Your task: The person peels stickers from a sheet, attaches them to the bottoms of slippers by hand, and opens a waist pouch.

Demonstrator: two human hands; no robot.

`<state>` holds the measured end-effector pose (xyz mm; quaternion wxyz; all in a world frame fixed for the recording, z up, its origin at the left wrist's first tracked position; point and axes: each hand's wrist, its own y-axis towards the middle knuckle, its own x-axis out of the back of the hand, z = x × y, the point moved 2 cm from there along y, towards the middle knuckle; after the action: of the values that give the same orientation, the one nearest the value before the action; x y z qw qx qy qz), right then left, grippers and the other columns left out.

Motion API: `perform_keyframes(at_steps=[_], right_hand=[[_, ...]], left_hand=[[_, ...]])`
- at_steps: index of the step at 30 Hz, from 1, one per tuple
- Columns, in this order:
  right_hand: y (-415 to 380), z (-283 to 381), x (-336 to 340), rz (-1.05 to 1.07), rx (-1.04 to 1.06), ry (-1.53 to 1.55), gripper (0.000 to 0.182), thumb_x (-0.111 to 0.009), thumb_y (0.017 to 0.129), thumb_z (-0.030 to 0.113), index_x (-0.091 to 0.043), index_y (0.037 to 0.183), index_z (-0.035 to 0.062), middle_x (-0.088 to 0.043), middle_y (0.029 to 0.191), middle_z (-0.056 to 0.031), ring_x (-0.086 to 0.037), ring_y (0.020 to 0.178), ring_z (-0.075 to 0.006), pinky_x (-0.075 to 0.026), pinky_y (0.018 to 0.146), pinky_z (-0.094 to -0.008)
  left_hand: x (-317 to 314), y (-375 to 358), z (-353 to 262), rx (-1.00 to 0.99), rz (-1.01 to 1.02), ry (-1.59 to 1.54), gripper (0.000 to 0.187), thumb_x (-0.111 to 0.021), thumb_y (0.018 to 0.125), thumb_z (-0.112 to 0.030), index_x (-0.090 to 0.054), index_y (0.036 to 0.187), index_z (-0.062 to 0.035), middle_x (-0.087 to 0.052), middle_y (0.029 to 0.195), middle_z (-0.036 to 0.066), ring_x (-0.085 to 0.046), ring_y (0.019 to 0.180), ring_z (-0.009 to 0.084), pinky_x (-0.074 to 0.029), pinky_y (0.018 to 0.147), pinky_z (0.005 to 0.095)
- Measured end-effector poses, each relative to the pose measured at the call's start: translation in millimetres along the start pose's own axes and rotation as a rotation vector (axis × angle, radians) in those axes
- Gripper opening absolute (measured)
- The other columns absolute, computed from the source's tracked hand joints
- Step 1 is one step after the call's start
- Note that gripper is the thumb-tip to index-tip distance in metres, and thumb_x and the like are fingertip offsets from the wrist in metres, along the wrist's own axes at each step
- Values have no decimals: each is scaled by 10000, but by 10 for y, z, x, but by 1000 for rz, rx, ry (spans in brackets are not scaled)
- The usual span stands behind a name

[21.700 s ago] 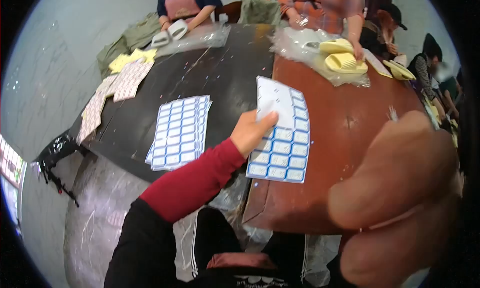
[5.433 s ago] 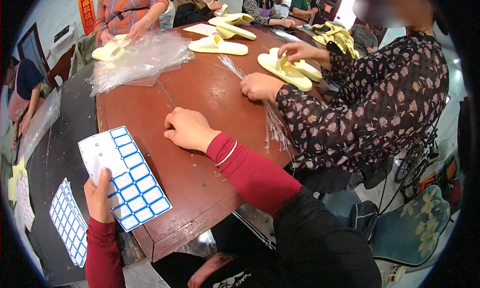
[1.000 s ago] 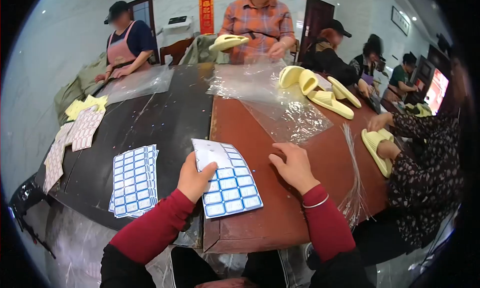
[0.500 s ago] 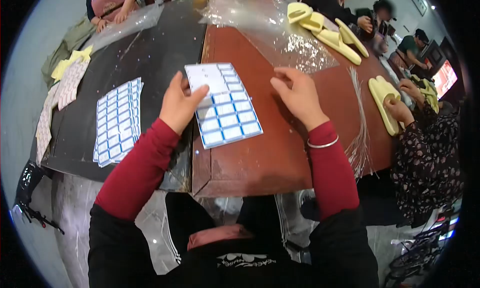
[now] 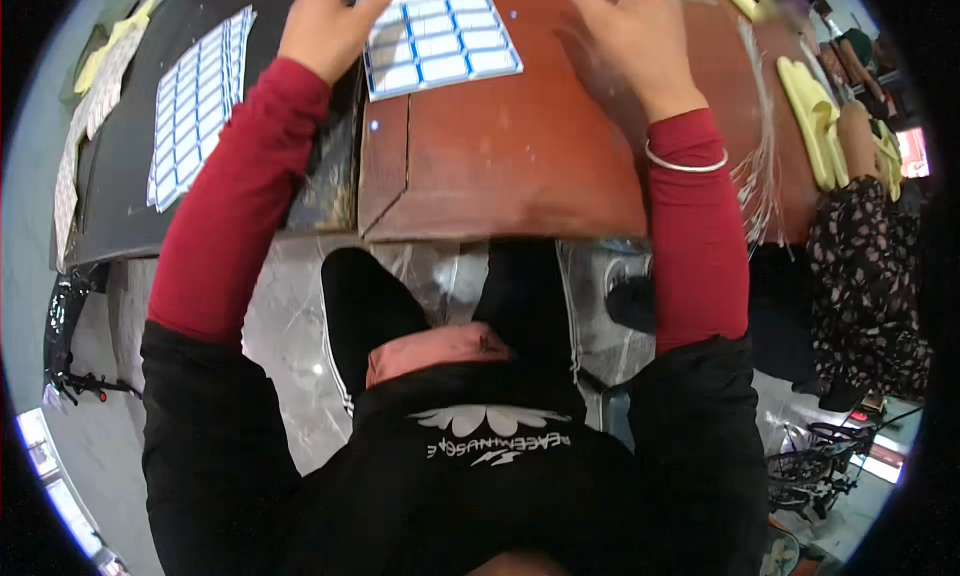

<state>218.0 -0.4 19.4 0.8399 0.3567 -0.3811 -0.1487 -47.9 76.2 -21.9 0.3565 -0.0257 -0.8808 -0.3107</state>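
Observation:
On the table, near the top edge of the view, lies a blue-and-white label sheet [image 5: 440,38]. My left hand [image 5: 335,26] is at its left edge, thumb stretched over the sheet and fingers apart; its upper fingers are cut off by the frame. To the right of the sheet, my right hand [image 5: 640,36] is over the red-brown tabletop [image 5: 500,156], apart from the sheet, thumb and fingers spread with nothing between them. A stack of similar label sheets [image 5: 200,106] rests on the dark part of the table, left of my left forearm.
Patterned and yellow pieces [image 5: 105,86] lie at the table's far left. White strings [image 5: 762,146] hang over the right edge. A co-worker's arm in a flowered sleeve [image 5: 865,246] is beside a yellow slipper [image 5: 808,116]. A bicycle [image 5: 815,466] stands at the lower right.
The view has tilted downward, so the table, sheets and both hands appear higher in the frame. My hands remain on either side of the label sheet.

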Motion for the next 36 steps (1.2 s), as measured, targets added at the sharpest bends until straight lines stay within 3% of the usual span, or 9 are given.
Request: perform_keyframes(at_steps=[3, 7, 19, 22, 27, 30, 36], right_hand=[[-102, 278, 70, -98, 76, 8, 208, -633, 819, 141, -642, 943, -26, -656, 870, -112, -620, 791, -189, -485, 714, -280], [-277, 447, 98, -14, -10, 23, 215, -645, 785, 108, -646, 951, -29, -662, 908, -150, -642, 847, -225, -496, 751, -297], [-362, 320, 32, -43, -85, 115, 177, -617, 806, 68, -646, 937, -47, -672, 849, -99, -626, 778, -154, -492, 716, -267], [-366, 312, 13, 1, -216, 238, 167, -616, 810, 61, -645, 934, -48, -665, 831, -88, -617, 760, -135, -494, 687, -254], [-368, 290, 7, -12, -119, 163, 156, -610, 818, 50, -642, 933, -51, -651, 807, -71, -604, 737, -110, -490, 654, -236], [-397, 310, 24, 18, -260, 257, 151, -604, 826, 43, -638, 935, -56, -642, 795, -57, -598, 723, -93, -480, 631, -220], [-392, 305, 15, 43, -305, 268, 139, -601, 833, 40, -635, 928, -55, -633, 790, -40, -595, 709, -82, -475, 621, -209]], left_hand=[[90, -72, -452, 142, -88, -7, 376, -612, 858, -148, -539, 1157, 68, -633, 1029, 170, -624, 932, 235, -495, 828, 313], [108, -59, -465, 237, -54, -93, 409, -630, 844, -167, -536, 1160, 75, -626, 1053, 179, -604, 994, 252, -472, 872, 317], [75, 13, -221, 167, -115, -251, 378, -619, 854, -157, -554, 1132, 91, -630, 1050, 173, -613, 948, 223, -480, 834, 298], [66, 40, -176, 191, -84, -313, 371, -611, 857, -150, -554, 1130, 95, -630, 1041, 170, -613, 930, 217, -484, 818, 290], [84, 50, -171, 229, -55, -381, 356, -597, 863, -144, -558, 1126, 93, -632, 1026, 160, -610, 899, 201, -487, 785, 275], [111, 36, -229, 236, -43, -361, 351, -595, 864, -147, -562, 1121, 90, -632, 1019, 154, -609, 886, 193, -485, 777, 273], [123, 43, -278, 279, -32, -372, 345, -592, 865, -154, -569, 1114, 84, -633, 1011, 143, -604, 877, 182, -481, 771, 272]])
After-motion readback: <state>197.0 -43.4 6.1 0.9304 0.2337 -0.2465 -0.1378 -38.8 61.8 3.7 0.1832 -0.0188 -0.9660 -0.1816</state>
